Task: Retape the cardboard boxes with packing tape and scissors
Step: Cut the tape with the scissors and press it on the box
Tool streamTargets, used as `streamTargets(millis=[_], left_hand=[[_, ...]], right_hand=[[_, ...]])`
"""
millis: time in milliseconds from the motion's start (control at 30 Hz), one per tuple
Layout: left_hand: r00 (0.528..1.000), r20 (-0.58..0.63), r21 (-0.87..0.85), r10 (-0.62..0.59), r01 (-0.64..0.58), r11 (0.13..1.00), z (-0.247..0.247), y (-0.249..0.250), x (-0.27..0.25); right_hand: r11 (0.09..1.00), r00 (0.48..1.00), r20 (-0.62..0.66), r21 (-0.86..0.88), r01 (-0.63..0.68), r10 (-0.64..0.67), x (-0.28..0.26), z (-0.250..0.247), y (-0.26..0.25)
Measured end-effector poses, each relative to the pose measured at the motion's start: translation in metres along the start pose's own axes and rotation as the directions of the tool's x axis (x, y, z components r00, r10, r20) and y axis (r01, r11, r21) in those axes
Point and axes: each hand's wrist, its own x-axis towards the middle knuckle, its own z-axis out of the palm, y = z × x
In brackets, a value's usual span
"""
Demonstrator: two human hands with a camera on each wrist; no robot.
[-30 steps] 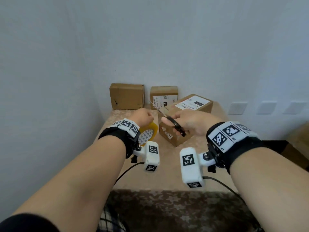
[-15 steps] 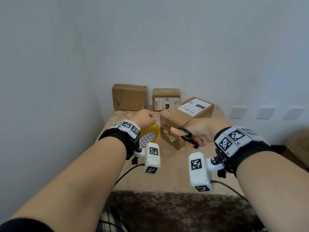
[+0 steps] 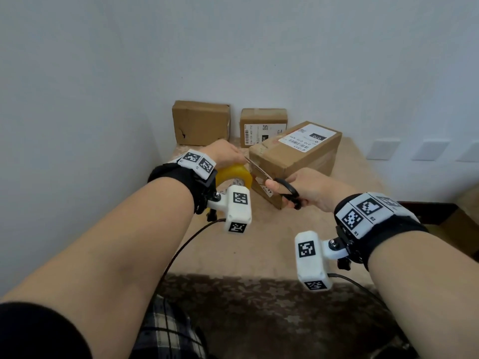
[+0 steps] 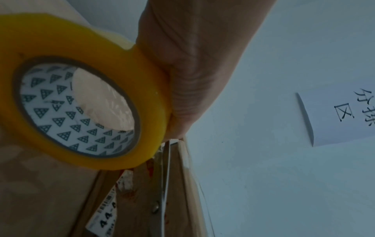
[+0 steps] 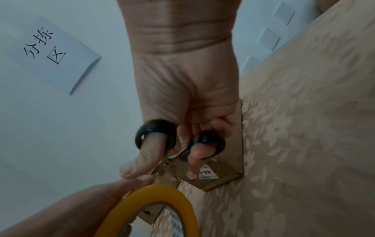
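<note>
Fingers of the right hand [image 3: 308, 187] sit curled through the black loops of the scissors [image 3: 274, 183], blades pointing up-left toward the left hand [image 3: 225, 154], which grips the yellow tape roll [image 3: 234, 174] left of centre, just beside the nearest cardboard box [image 3: 295, 154]; the cut likely falls between roll and box.

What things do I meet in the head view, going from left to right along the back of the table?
Plain brown cardboard box standing against the wall → smaller brown cardboard box with a barcode label → long brown cardboard box with a white shipping label on top.
</note>
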Motion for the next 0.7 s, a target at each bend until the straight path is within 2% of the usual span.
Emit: streamTargets(millis=[133, 333, 700], left_hand=[[0.997, -0.020, 0.066, -0.068, 0.069, 0.995, 0.0004, 0.0046, 0.0029], [0.989, -0.026, 0.072, -0.148, 0.150, 0.986, 0.0042, 0.0046, 0.0033], [0.973, -0.033, -0.024, -0.227, 0.227, 0.974, -0.0027, 0.0058, 0.0032]], right_hand=[[1.000, 0.999, -0.036, -0.010, 0.026, -0.027, 0.0027, 0.0013, 0.0038], [0.999, 0.999, -0.031, 0.001, 0.036, -0.036, 0.0030, -0.0003, 0.0079], [0.999, 0.999, 0.000, 0.002, 0.054, -0.054, 0.0051, -0.0001, 0.0028]])
